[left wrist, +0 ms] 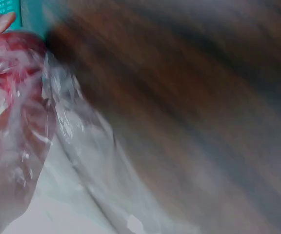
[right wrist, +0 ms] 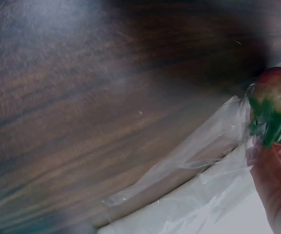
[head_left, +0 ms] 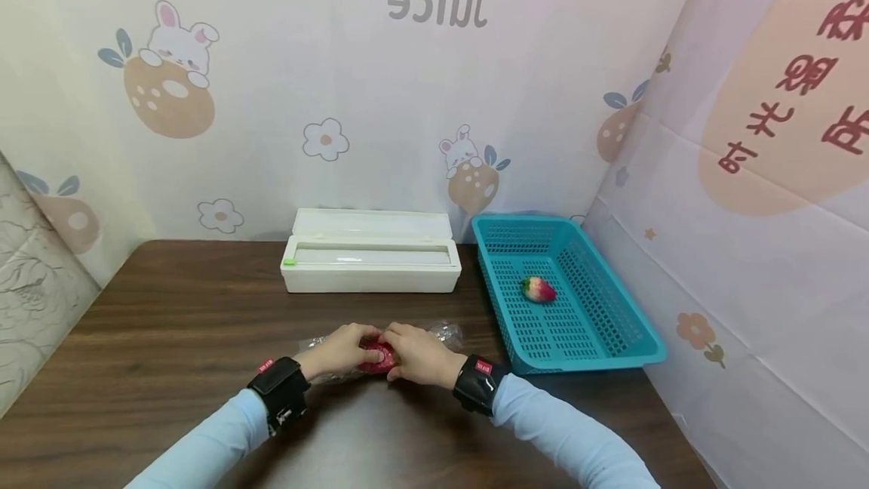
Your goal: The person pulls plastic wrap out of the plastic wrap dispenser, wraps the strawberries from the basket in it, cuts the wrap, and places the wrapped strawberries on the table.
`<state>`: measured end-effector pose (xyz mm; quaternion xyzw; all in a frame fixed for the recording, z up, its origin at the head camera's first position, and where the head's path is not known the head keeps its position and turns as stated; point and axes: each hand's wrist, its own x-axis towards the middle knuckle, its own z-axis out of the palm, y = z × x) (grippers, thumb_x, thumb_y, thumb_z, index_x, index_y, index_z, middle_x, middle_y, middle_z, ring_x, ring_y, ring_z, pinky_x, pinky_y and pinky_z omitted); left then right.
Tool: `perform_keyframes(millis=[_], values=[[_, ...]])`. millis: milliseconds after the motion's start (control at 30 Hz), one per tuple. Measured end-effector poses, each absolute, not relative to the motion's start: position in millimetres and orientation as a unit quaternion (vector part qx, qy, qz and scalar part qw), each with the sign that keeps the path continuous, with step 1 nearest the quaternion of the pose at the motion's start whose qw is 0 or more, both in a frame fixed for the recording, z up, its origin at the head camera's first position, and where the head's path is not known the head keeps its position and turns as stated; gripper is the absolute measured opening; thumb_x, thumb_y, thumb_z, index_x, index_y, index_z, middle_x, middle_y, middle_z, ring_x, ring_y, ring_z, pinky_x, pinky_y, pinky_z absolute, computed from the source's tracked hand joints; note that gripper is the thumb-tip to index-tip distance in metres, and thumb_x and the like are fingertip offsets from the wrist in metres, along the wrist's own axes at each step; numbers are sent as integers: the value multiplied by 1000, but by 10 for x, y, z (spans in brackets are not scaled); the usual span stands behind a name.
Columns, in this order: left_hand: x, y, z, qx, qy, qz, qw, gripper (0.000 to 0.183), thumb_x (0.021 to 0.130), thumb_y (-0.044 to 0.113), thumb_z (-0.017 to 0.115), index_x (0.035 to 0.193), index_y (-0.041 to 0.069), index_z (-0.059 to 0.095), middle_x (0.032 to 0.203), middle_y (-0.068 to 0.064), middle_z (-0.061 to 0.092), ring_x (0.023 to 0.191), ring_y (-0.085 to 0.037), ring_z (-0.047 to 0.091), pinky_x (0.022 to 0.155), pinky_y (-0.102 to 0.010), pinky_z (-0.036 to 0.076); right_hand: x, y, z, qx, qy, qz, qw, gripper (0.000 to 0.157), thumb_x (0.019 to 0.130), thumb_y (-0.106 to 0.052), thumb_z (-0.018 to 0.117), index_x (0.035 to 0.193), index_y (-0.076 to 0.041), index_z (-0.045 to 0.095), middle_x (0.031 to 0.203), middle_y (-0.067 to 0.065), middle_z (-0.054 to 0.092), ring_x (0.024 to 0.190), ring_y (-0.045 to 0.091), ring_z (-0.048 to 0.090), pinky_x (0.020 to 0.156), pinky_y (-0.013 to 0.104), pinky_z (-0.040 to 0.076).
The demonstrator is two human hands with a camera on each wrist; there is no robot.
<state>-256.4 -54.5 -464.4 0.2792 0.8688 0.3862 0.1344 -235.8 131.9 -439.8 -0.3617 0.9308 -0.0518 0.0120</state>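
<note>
A red strawberry [head_left: 380, 359] wrapped in clear plastic film [head_left: 448, 334] is held between both hands, low over the table in the head view. My left hand [head_left: 339, 351] grips its left side with thumb and fingers. From the right, my right hand [head_left: 424, 355] pinches the leafy end. Crinkled film trails from the red strawberry tip [left wrist: 16, 61] in the left wrist view. Green leaves show through the film around the strawberry [right wrist: 273, 95] in the right wrist view. Loose film spreads out past both hands.
Behind the hands stands a white cling film dispenser [head_left: 372, 279] with its lid raised against the wall. A teal basket [head_left: 611, 308] sits at the right, with another strawberry [head_left: 538, 290] inside. The dark wooden table [head_left: 170, 323] meets printed cloth walls at the back and right.
</note>
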Motion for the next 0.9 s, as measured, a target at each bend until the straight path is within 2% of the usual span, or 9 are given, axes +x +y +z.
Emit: perform_keyframes(millis=[133,233,500,767,900], values=[[-2531,-646,-4630,280,893,323,140,65,75,38,72,125,2,53,116,-11,62,101,-21,59,83,-41,49,-2380,1330,-4427,-360,931,-63,23,49,72,-31,77,113,-15,58,104,-3,57,94,10,58,76,24,51],[-2512,-719,-4655,299,913,249,122,74,69,42,76,127,3,51,116,-10,62,98,-21,60,81,-41,49,-2396,1339,-4422,-353,932,-70,34,48,73,-31,77,114,-15,58,105,-2,57,94,10,59,80,24,50],[-2480,-810,-4740,323,925,179,89,74,67,39,78,127,6,52,119,-9,61,103,-26,60,83,-44,49,-2420,1321,-4401,-345,932,-87,73,47,74,-33,75,115,-16,59,105,-4,58,92,7,58,79,21,49],[-2515,-842,-4759,339,922,172,82,68,68,30,79,127,9,53,116,-6,62,98,-21,61,80,-41,50,-2496,1248,-4328,-331,932,-83,122,50,72,-32,77,117,-15,61,101,-3,58,88,6,56,75,19,47],[-2534,-880,-4744,345,920,165,85,67,68,28,78,127,9,53,112,-4,64,90,-14,60,77,-36,50,-2528,1229,-4314,-325,932,-78,137,51,72,-32,77,117,-14,61,103,-2,58,89,8,56,75,20,47]])
